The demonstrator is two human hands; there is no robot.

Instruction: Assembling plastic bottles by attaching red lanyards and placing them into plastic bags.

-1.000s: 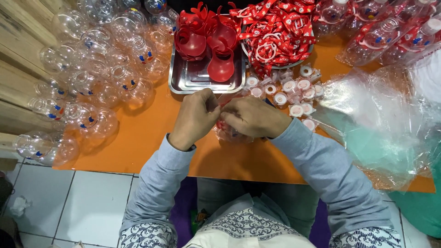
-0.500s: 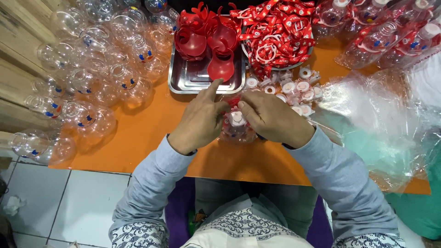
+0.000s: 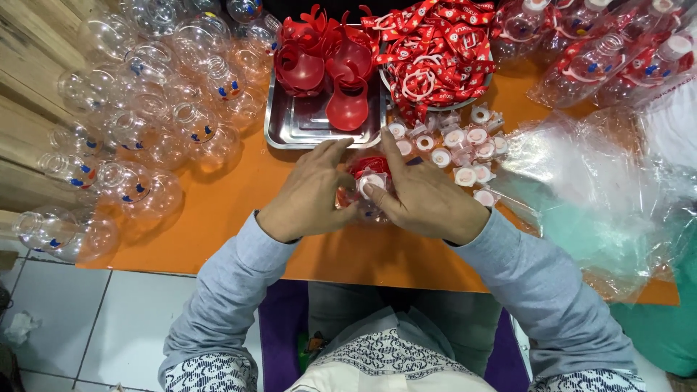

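Now the small clear bottle (image 3: 367, 196) sits upright between both hands just above the orange worktop (image 3: 239, 210), its white cap (image 3: 372, 181) and a red collar on top. The left hand (image 3: 308, 196) has shifted to cup its side; the right hand (image 3: 421, 199) presses a fingertip on the cap (earlier both hands hid it). Loose caps (image 3: 454, 149) lie just beyond, near the steel tray (image 3: 290, 131).

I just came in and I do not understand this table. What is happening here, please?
A person sits at an orange table and holds a small clear bottle with a white cap between both hands. The left hand grips its side; the right hand presses on the cap. A metal tray with red pieces, a bowl of red straps, loose white caps and many clear bottles lie around.
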